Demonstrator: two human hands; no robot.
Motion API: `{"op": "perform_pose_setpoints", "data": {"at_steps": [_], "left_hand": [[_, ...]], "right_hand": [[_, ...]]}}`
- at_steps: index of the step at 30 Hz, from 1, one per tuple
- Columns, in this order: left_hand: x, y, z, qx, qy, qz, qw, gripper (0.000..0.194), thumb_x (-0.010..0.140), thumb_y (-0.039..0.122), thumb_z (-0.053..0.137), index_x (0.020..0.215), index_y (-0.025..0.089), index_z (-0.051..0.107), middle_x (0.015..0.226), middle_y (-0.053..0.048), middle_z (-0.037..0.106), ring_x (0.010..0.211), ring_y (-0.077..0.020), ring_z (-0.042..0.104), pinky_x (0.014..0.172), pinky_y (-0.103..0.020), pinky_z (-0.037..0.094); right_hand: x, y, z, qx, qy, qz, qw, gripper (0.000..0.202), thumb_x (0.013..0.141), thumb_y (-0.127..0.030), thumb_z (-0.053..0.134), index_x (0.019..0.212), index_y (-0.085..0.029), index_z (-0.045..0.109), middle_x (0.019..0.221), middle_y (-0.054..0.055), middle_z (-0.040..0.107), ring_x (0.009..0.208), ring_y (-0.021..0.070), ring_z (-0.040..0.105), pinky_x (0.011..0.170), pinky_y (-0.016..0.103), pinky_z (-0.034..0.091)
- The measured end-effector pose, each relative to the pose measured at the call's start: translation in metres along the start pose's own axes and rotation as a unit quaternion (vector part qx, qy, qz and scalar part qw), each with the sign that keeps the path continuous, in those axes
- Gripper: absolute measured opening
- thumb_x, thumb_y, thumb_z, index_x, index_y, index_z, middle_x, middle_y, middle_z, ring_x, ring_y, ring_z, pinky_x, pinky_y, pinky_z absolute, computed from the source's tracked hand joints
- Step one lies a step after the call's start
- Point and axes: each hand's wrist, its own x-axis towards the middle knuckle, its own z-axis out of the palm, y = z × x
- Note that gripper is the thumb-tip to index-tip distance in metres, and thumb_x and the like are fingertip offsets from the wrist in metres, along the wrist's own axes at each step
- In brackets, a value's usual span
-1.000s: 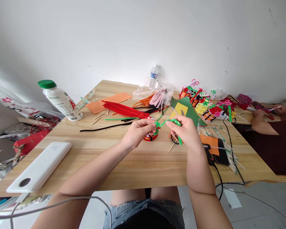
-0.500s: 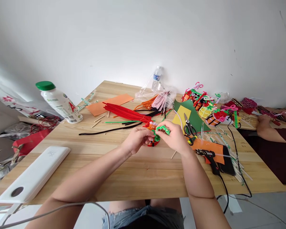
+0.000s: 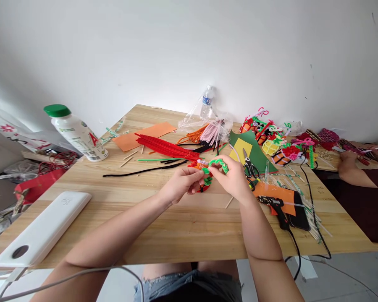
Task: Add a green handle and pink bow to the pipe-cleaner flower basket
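Between my two hands is a bent green pipe cleaner (image 3: 219,162), wavy and curled at its right end. My right hand (image 3: 229,178) pinches it from the right. With closed fingertips my left hand (image 3: 183,181) grips the green piece at its left end. Just behind and below my fingers sits a small pipe-cleaner craft (image 3: 195,164) in red, orange, pink and green, partly covered by my hands. A bundle of red pipe cleaners (image 3: 166,147) lies beyond my left hand, with a black pipe cleaner (image 3: 135,172) nearer to me.
Right of my hands lie scissors (image 3: 250,165), a glue gun (image 3: 279,209) with its cord, and glue sticks (image 3: 315,222). Finished pipe-cleaner baskets (image 3: 280,147) stand behind. At left are a white bottle (image 3: 77,134) and a power bank (image 3: 44,228). Another person's arm (image 3: 355,170) rests far right.
My right hand has shifted slightly right and turned, and the green pipe cleaner now arches more openly between my hands. My left hand has barely moved.
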Motion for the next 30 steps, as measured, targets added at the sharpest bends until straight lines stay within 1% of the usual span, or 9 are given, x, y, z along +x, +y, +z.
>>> {"op": "perform_pose_setpoints", "data": {"at_steps": [2, 5, 8, 11, 13, 17, 21, 24, 30], "left_hand": [[0.004, 0.003, -0.004, 0.036, 0.041, 0.045, 0.997, 0.032, 0.066, 0.043, 0.071, 0.067, 0.012, 0.064, 0.051, 0.0, 0.056, 0.039, -0.0062, 0.04, 0.039, -0.021, 0.024], [0.013, 0.004, -0.015, 0.092, 0.14, 0.13, 0.977, 0.028, 0.064, 0.035, 0.073, 0.081, 0.013, 0.068, 0.065, -0.002, 0.064, 0.052, -0.0098, 0.051, 0.05, -0.022, 0.037], [0.023, 0.001, -0.026, 0.168, 0.173, 0.198, 0.95, 0.024, 0.066, 0.03, 0.072, 0.084, 0.014, 0.07, 0.075, -0.004, 0.066, 0.066, -0.0137, 0.057, 0.062, -0.025, 0.043], [0.03, -0.003, -0.031, 0.244, 0.158, 0.262, 0.92, 0.015, 0.069, 0.026, 0.069, 0.081, 0.017, 0.073, 0.077, -0.004, 0.065, 0.068, -0.0144, 0.056, 0.062, -0.025, 0.042], [0.032, -0.004, -0.032, 0.27, 0.137, 0.294, 0.906, 0.012, 0.071, 0.023, 0.068, 0.08, 0.019, 0.074, 0.081, -0.006, 0.066, 0.072, -0.0156, 0.056, 0.061, -0.025, 0.041], [0.034, -0.006, -0.033, 0.305, 0.117, 0.32, 0.889, 0.012, 0.073, 0.023, 0.066, 0.082, 0.02, 0.074, 0.09, -0.008, 0.067, 0.081, -0.0188, 0.058, 0.065, -0.027, 0.043], [0.037, -0.01, -0.037, 0.338, 0.091, 0.343, 0.872, 0.014, 0.077, 0.025, 0.063, 0.085, 0.022, 0.074, 0.095, -0.009, 0.067, 0.089, -0.0214, 0.059, 0.074, -0.03, 0.046], [0.038, -0.012, -0.038, 0.347, 0.069, 0.348, 0.868, 0.017, 0.081, 0.025, 0.059, 0.088, 0.021, 0.074, 0.097, -0.01, 0.067, 0.091, -0.0214, 0.06, 0.078, -0.031, 0.046], [0.039, -0.01, -0.039, 0.352, 0.037, 0.349, 0.868, 0.021, 0.083, 0.022, 0.055, 0.094, 0.02, 0.072, 0.095, -0.01, 0.066, 0.087, -0.02, 0.06, 0.076, -0.03, 0.046]], "right_hand": [[0.004, 0.007, 0.004, 0.022, 0.033, 0.017, 0.999, 0.015, 0.078, -0.031, 0.063, 0.088, -0.019, 0.063, 0.078, 0.002, 0.067, 0.066, 0.0139, 0.06, 0.063, 0.024, 0.047], [0.011, 0.019, 0.012, 0.047, 0.061, 0.027, 0.997, 0.017, 0.076, -0.032, 0.064, 0.086, -0.018, 0.063, 0.078, 0.003, 0.067, 0.067, 0.0146, 0.061, 0.063, 0.025, 0.048], [0.015, 0.026, 0.018, 0.049, 0.057, 0.031, 0.997, 0.017, 0.075, -0.03, 0.064, 0.087, -0.018, 0.063, 0.078, 0.004, 0.068, 0.069, 0.0157, 0.063, 0.063, 0.025, 0.048], [0.016, 0.028, 0.022, 0.038, 0.039, 0.037, 0.998, 0.016, 0.075, -0.029, 0.064, 0.087, -0.018, 0.064, 0.078, 0.004, 0.068, 0.07, 0.0164, 0.064, 0.064, 0.026, 0.049], [0.016, 0.029, 0.023, 0.029, 0.033, 0.037, 0.998, 0.016, 0.075, -0.029, 0.063, 0.087, -0.018, 0.064, 0.078, 0.005, 0.069, 0.071, 0.0165, 0.064, 0.065, 0.026, 0.049], [0.016, 0.03, 0.024, 0.003, 0.032, 0.032, 0.999, 0.017, 0.076, -0.03, 0.063, 0.088, -0.019, 0.065, 0.079, 0.005, 0.069, 0.069, 0.0162, 0.063, 0.065, 0.026, 0.048], [0.016, 0.031, 0.024, -0.009, 0.022, 0.016, 1.0, 0.015, 0.078, -0.029, 0.061, 0.089, -0.019, 0.065, 0.08, 0.005, 0.069, 0.072, 0.017, 0.064, 0.066, 0.025, 0.048], [0.015, 0.029, 0.024, -0.025, 0.012, 0.006, 1.0, 0.015, 0.078, -0.027, 0.061, 0.09, -0.019, 0.066, 0.081, 0.005, 0.07, 0.071, 0.0174, 0.064, 0.066, 0.026, 0.047], [0.016, 0.028, 0.022, -0.056, -0.006, -0.018, 0.998, 0.014, 0.079, -0.021, 0.059, 0.092, -0.02, 0.066, 0.086, 0.005, 0.071, 0.076, 0.018, 0.064, 0.073, 0.028, 0.047]]}}
